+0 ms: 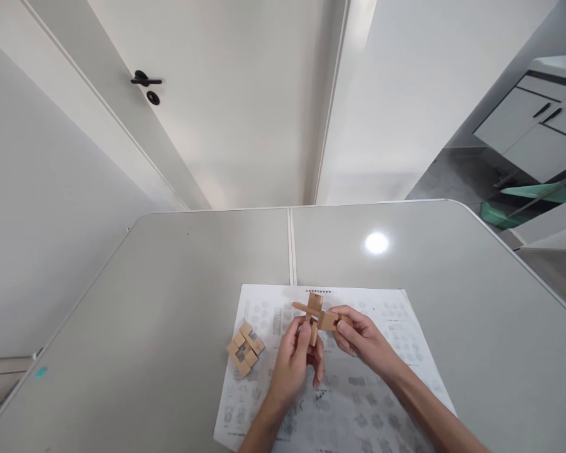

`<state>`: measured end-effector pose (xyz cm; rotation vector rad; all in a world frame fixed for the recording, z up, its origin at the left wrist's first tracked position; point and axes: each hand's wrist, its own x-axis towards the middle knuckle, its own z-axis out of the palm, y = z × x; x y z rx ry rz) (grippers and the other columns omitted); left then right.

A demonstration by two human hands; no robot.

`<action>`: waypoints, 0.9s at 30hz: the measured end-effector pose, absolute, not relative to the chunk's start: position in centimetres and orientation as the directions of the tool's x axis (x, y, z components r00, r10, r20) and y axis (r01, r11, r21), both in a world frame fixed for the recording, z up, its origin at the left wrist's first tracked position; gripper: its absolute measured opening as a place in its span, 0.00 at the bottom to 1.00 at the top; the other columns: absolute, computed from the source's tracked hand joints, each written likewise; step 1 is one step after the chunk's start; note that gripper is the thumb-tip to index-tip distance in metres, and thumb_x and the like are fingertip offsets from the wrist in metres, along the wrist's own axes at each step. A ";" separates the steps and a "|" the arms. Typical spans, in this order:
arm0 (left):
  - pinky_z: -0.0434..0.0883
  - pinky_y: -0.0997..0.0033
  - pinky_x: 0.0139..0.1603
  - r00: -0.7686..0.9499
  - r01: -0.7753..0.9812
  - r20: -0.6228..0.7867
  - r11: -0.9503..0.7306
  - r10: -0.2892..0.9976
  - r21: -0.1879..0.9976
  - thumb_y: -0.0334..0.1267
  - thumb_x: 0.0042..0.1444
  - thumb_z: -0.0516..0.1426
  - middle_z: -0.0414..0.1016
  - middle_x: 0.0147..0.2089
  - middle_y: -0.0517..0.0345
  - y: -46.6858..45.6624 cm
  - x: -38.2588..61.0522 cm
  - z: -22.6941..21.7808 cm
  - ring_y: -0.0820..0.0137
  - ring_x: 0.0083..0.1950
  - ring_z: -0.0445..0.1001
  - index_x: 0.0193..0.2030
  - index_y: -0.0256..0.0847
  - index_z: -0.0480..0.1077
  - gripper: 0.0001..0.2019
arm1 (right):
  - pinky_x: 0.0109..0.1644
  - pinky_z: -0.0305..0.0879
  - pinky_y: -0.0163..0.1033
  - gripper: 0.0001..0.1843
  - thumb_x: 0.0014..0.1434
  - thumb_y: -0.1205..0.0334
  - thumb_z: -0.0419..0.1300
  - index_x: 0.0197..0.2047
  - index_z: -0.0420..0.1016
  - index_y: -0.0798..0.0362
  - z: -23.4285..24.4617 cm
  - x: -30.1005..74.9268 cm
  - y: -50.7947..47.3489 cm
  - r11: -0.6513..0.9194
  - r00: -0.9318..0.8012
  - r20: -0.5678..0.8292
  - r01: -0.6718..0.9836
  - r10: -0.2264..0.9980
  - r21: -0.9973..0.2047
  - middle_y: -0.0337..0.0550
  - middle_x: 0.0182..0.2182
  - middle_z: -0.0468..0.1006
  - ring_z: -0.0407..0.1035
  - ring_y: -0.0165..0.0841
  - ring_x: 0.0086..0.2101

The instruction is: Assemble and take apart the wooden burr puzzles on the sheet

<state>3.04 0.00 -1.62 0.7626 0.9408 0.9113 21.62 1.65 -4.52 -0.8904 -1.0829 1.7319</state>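
Wooden burr puzzle pieces [315,303] are crossed together between my hands, above a printed sheet. My left hand [296,358] is closed around the lower, upright part of them. From the right side, my right hand [358,333] pinches a notched wooden puzzle piece [329,320] that sticks out sideways and meets the others. A thin end points out to the left. My fingers partly hide how the pieces interlock. Left of my hands, more notched wooden pieces [238,360] lie grouped at the sheet's left edge.
The white sheet [396,308] with small printed diagrams lies on a grey table [170,302], which has a seam down its middle. Behind the table stands a door with a black handle [145,80]. White cabinets [523,119] are at the far right.
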 end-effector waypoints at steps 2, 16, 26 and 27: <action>0.63 0.79 0.15 0.300 -0.305 -0.332 0.420 0.894 0.855 0.60 0.68 0.56 0.68 0.29 0.67 0.0 3.0 -1.5 0.78 0.15 0.66 0.43 0.42 0.65 0.21 | 0.26 0.50 0.36 0.19 0.72 0.44 0.62 0.53 0.76 0.50 -4.6 21.6 1.6 -0.231 -0.355 -0.117 -0.299 0.927 -0.926 0.29 0.20 0.60 0.51 0.28 0.20; 0.58 0.79 0.15 0.341 -0.403 -0.358 0.479 0.869 0.780 0.61 0.68 0.56 0.63 0.26 0.69 0.0 2.6 -2.1 0.82 0.14 0.60 0.36 0.42 0.62 0.23 | 0.29 0.58 0.38 0.20 0.76 0.45 0.55 0.61 0.63 0.47 -2.7 20.9 1.9 -0.292 -0.433 -0.123 -0.351 0.893 -0.890 0.37 0.32 0.73 0.61 0.28 0.22; 0.58 0.79 0.18 0.342 -0.253 -0.370 0.464 0.864 0.849 0.65 0.66 0.55 0.53 0.25 0.73 -0.7 3.0 -1.9 0.81 0.17 0.52 0.42 0.43 0.62 0.24 | 0.26 0.50 0.35 0.14 0.78 0.45 0.51 0.55 0.63 0.45 -3.4 20.1 1.5 -0.149 -0.332 -0.067 -0.228 0.941 -0.962 0.29 0.26 0.65 0.50 0.27 0.21; 0.57 0.79 0.17 0.348 -0.250 -0.376 0.472 0.859 0.846 0.66 0.65 0.55 0.52 0.24 0.73 -0.7 3.1 -1.8 0.81 0.17 0.50 0.42 0.43 0.62 0.25 | 0.26 0.49 0.35 0.13 0.78 0.45 0.52 0.54 0.63 0.45 -3.4 20.2 1.5 -0.151 -0.325 -0.072 -0.224 0.943 -0.963 0.29 0.25 0.64 0.49 0.27 0.21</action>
